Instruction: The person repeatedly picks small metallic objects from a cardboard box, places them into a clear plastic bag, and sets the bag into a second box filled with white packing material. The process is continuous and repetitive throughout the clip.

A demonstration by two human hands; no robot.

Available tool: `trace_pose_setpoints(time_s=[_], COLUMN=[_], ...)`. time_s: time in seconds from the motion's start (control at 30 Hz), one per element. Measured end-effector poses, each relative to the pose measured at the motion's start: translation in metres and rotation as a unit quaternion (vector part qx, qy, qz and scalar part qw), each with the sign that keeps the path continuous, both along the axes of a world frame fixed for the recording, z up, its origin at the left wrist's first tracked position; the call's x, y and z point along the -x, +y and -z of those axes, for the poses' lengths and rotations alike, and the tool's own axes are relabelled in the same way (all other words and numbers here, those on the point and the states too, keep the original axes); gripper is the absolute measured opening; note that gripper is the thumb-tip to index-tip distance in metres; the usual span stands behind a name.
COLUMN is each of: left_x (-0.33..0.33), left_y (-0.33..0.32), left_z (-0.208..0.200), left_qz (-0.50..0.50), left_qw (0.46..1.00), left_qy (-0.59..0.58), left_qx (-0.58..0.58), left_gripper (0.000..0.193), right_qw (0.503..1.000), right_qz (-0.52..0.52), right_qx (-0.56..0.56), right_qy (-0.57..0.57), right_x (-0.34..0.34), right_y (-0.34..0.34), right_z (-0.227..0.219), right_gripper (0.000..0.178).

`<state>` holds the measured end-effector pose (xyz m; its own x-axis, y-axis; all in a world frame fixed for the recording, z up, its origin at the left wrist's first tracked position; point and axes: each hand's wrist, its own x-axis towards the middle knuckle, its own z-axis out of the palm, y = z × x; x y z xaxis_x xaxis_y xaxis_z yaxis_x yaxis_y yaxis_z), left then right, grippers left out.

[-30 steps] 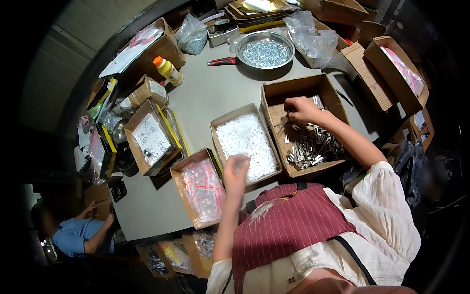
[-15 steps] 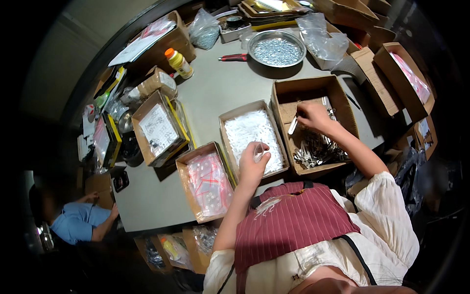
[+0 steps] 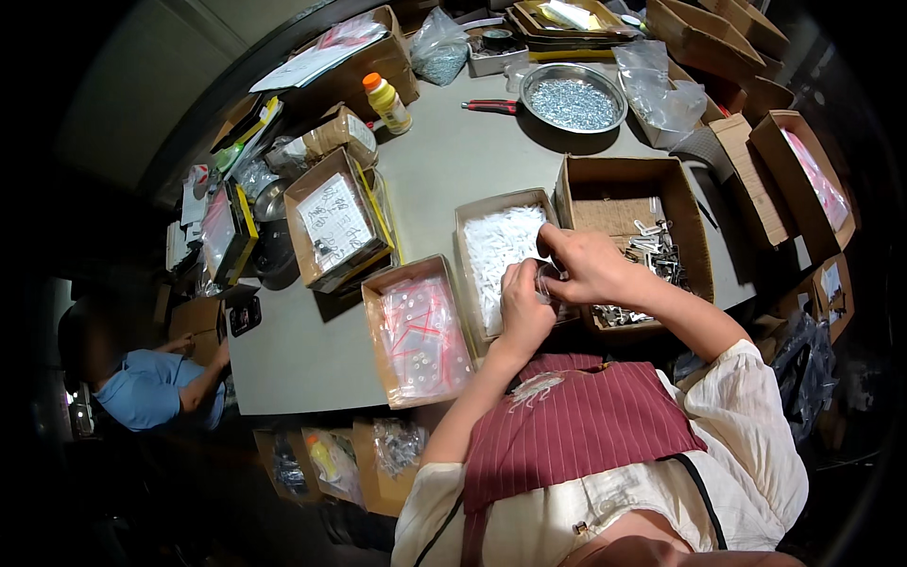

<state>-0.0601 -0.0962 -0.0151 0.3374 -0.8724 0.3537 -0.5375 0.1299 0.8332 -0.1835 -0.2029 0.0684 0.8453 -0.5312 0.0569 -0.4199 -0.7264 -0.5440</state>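
Note:
My left hand grips a small clear plastic bag above the near right part of a box of white plastic pieces. Meeting it from the right, my right hand has its fingers curled down at the bag's mouth; what they hold is hidden. Beneath my right wrist stands a deeper cardboard box holding loose metal pieces. To the left of the white pieces, another open box holds flat clear zip bags with red strips and small round pieces inside.
A metal pan of small shiny parts sits at the back, its handle beside a yellow bottle. Boxes line the left, including one with a paper sheet. Cartons crowd the right. A person in blue sits far left.
My right hand has come left out of the metal-pieces box, where it held a flat metal strip, to the bag in my left hand. The view has shifted, moving the table's contents rightward.

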Motion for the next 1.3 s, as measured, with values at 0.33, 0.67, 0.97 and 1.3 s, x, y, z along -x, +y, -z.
trace_pose_setpoints(time_s=[0.33,0.67,0.97,1.3], left_x=[-0.026,-0.066,-0.080,-0.113], left_y=[0.014,0.034,0.048,0.100], left_z=[-0.005,-0.057,-0.075,-0.079], left_qz=[0.181,0.077,-0.025,-0.102], left_qw=[0.859,0.912,0.959,0.958], left_qy=[0.462,0.402,0.280,0.267], left_qx=[-0.123,-0.010,0.023,-0.001], left_gripper=[0.025,0.021,0.010,0.014], right_qw=[0.970,0.976,0.941,0.963], right_qz=[-0.221,-0.090,-0.079,-0.132], right_qx=[-0.047,-0.143,-0.280,-0.161], right_qy=[-0.093,-0.134,-0.175,-0.170], right_x=[-0.002,-0.014,-0.049,-0.115], right_y=[-0.021,0.000,0.018,0.045], right_z=[-0.034,-0.047,-0.038,-0.013], right_gripper=[0.032,0.016,0.019,0.029])
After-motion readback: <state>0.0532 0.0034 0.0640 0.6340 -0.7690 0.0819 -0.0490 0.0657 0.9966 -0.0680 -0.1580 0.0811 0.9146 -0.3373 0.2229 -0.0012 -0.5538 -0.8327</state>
